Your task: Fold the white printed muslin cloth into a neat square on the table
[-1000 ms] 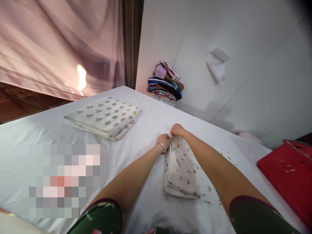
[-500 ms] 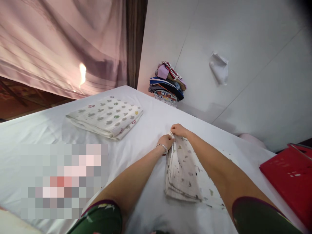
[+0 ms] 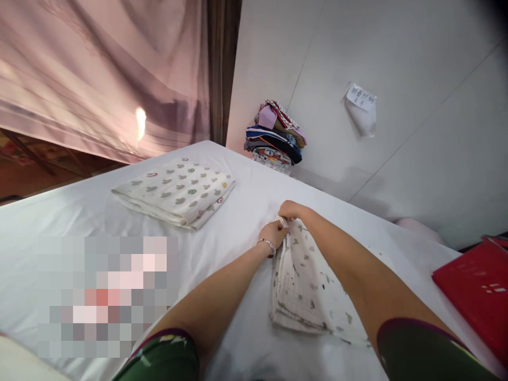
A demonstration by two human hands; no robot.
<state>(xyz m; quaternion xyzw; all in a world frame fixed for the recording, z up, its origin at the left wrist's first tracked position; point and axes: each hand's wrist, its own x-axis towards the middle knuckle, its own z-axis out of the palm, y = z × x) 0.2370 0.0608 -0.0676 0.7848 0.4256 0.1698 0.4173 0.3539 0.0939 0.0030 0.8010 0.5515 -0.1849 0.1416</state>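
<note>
A folded white cloth with small grey prints (image 3: 299, 280) lies on the white sheet (image 3: 238, 211) in front of me. My left hand (image 3: 273, 233), with a bracelet on the wrist, pinches the cloth's far left corner. My right hand (image 3: 289, 209) is closed on the far edge right beside it. Both arms stretch forward, and the right forearm lies over the cloth's right side.
A second folded cloth with cloud prints (image 3: 177, 190) lies to the far left. A pile of coloured clothes (image 3: 275, 137) sits against the white wall. A red box (image 3: 478, 296) stands at the right edge. A pink curtain (image 3: 99, 79) hangs at the left. A blurred patch (image 3: 107, 296) covers the near left.
My hands have stayed at the cloth's far corner, with the left hand drawn slightly nearer. The view has shifted a little.
</note>
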